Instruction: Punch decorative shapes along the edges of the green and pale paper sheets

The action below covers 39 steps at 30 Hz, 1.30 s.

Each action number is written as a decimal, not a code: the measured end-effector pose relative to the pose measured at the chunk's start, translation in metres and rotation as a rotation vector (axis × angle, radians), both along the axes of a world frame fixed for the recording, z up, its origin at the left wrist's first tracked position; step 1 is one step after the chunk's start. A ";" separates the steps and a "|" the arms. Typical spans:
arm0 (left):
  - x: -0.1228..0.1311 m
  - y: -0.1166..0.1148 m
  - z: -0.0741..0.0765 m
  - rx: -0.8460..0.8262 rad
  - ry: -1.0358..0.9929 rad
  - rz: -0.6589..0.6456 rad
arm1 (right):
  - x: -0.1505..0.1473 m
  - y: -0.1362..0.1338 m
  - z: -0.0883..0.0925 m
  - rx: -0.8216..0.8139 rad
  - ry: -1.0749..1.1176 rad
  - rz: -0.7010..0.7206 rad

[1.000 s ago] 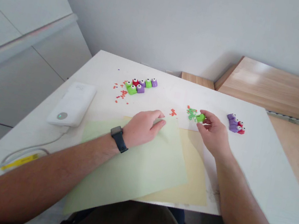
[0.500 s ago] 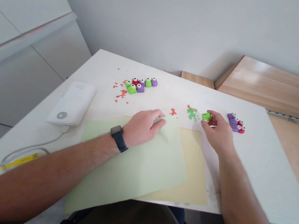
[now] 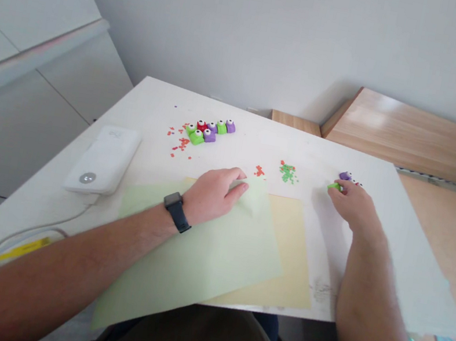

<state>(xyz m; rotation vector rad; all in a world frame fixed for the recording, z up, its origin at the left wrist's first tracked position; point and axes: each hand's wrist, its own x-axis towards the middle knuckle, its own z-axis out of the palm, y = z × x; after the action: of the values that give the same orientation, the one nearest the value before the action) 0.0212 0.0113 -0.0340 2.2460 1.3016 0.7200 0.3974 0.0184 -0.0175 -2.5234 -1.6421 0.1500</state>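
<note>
On my feed the right hand [image 3: 352,205] is closed, its fingers pinching a green craft punch [image 3: 334,186] toward the far right of the white table [image 3: 394,253]. The punch shows only as a sliver beside the fingers, just left of a purple craft punch [image 3: 345,175], and the hand hides most of what lies around that one. I judge the step in hand to be handling this punch among its neighbours; the next move calls for a secure hold that keeps it clear of the purple one. The left hand [image 3: 215,194] lies relaxed and open, grasping nothing, on a pale green paper sheet [image 3: 211,267] that overlaps a yellow paper sheet [image 3: 297,253]. Toward the far left sits a cluster of craft punches [image 3: 208,134]. Red paper bits [image 3: 259,171] and green paper bits [image 3: 288,173] lie between it and the right hand.
</note>
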 end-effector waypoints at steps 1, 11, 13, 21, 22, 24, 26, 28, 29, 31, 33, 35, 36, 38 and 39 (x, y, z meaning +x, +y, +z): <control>0.000 0.000 0.000 -0.002 0.001 0.000 | 0.002 0.000 0.000 -0.015 -0.002 0.000; 0.000 0.000 0.000 -0.002 0.015 0.009 | 0.008 -0.001 -0.007 -0.007 0.014 -0.027; 0.000 0.000 0.001 -0.005 0.017 0.010 | 0.009 -0.001 -0.008 -0.004 -0.027 -0.019; -0.001 0.000 0.000 -0.004 0.017 0.002 | 0.015 -0.002 -0.009 0.031 -0.069 0.020; -0.001 0.000 0.000 -0.002 0.017 0.003 | 0.017 -0.002 -0.009 0.039 -0.064 0.017; -0.001 0.000 0.000 -0.002 0.018 0.004 | 0.022 -0.003 -0.008 0.051 -0.054 0.009; -0.001 0.000 0.001 -0.006 0.018 0.004 | 0.027 -0.004 -0.007 0.063 -0.056 0.001; -0.001 0.000 0.001 -0.009 0.017 0.004 | 0.032 -0.006 -0.005 0.067 -0.064 -0.013; -0.001 0.000 0.001 -0.010 0.017 0.005 | 0.034 -0.008 -0.004 0.059 -0.069 -0.021; -0.001 0.000 0.001 -0.010 0.018 0.007 | 0.038 -0.009 -0.001 0.017 -0.079 -0.040; -0.001 0.000 0.001 -0.009 0.022 0.009 | 0.041 -0.010 0.001 -0.038 -0.081 -0.074; -0.001 0.000 0.001 -0.008 0.029 0.012 | 0.044 -0.010 0.002 -0.062 -0.074 -0.115; -0.001 0.000 0.001 -0.008 0.032 0.012 | 0.045 -0.010 0.002 -0.057 -0.070 -0.134; -0.001 0.000 0.001 -0.008 0.036 0.014 | 0.046 -0.010 0.001 -0.027 -0.067 -0.170; -0.001 0.000 0.001 -0.006 0.036 0.013 | 0.047 -0.010 0.001 -0.010 -0.065 -0.188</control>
<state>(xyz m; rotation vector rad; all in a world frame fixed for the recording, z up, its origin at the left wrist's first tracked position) 0.0198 0.0117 -0.0333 2.2572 1.3348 0.6820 0.4440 0.0086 -0.0164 -2.6988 -1.4182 0.0579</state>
